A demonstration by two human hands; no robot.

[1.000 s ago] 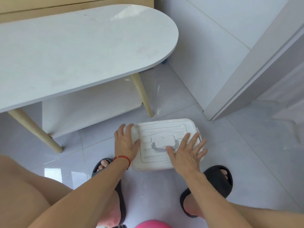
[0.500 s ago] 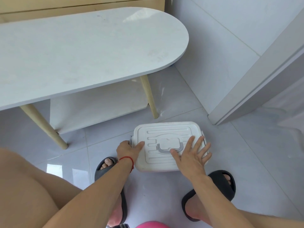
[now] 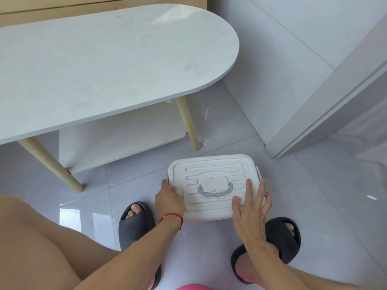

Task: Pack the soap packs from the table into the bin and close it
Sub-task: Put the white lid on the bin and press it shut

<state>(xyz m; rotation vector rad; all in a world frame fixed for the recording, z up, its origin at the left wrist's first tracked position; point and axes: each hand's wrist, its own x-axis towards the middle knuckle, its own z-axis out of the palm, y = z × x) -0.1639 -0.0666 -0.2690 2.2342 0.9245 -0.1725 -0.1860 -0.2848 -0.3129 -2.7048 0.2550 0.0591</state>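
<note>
A white plastic bin stands on the grey tiled floor between my feet, with its ribbed lid on and a grey handle lying flat in the middle. My left hand is at the bin's left edge, fingers curled down over the side by the latch. My right hand lies flat with fingers spread on the lid's near right corner. No soap packs show; the bin's inside is hidden by the lid. The white oval table has nothing on its top.
The table's wooden legs and a lower shelf stand just beyond the bin. A white wall and door frame rise at the right. My feet in black slides flank the bin.
My left hand has slid from the lid's top down to the bin's left side. My right hand has shifted right toward the lid's corner. The view has drawn back slightly.
</note>
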